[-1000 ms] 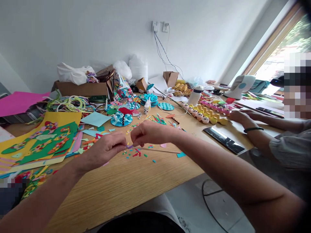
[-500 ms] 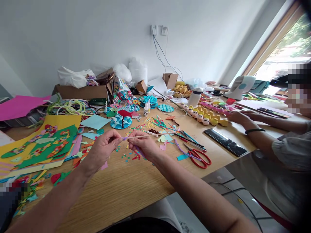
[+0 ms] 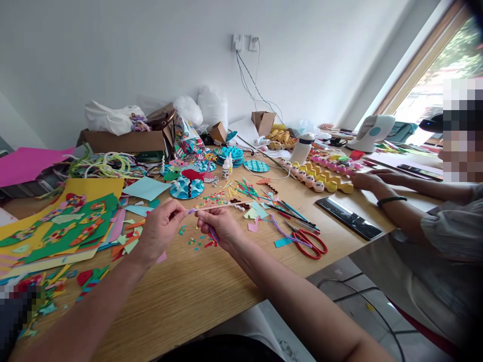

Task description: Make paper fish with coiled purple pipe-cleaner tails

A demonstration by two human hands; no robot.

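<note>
My left hand (image 3: 164,226) is closed in a pinch on a purple pipe cleaner (image 3: 191,211), part of which appears wound round the near end of a thin wooden stick (image 3: 230,205). Close beside it, my right hand (image 3: 221,227) grips the stick between thumb and fingers. A loose length of the pipe cleaner hangs below the right hand's fingers. Both hands are held over the table's middle. Beyond them stands a blue patterned disc (image 3: 196,190) with a red paper fish (image 3: 191,174) and a dark curled stem.
Red-handled scissors (image 3: 315,246), another purple pipe cleaner (image 3: 281,234) and a phone (image 3: 349,218) lie to the right. Glue bottles (image 3: 225,170) stand behind. Coloured paper (image 3: 109,201) covers the left side. A co-worker's hands (image 3: 368,182) rest near egg-carton figures (image 3: 320,181).
The stick has shifted slightly left, and less of it shows beyond my right hand. The hanging purple length has swung a little left. My view has moved slightly.
</note>
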